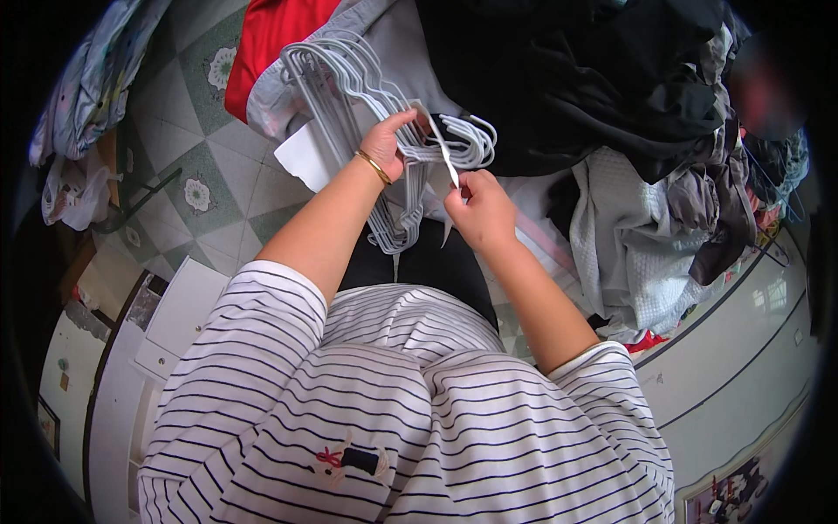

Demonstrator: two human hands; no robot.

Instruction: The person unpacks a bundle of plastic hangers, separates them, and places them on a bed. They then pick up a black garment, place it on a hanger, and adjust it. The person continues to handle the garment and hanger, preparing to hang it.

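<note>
A bundle of white coat hangers (334,111) hangs together in front of my body, their hooks (481,145) gathered toward the right. My left hand (391,145) grips the bundle near the hooks, thumb stretched along the top. Between the finger and thumb of my right hand (483,206) is the end of a narrow white strip (446,154). That strip runs up from my right hand to the hangers beside my left thumb; whether it loops fully around them is hidden. Behind the bundle shows a flat white sheet or card (308,157).
Black fabric (524,85), red cloth (278,46) and grey cloth (399,52) lie heaped ahead. To the right sits a textured pale grey garment (615,242). A plastic bag (78,193) hangs at left above the patterned tile floor (222,170). A white cabinet (183,308) stands at lower left.
</note>
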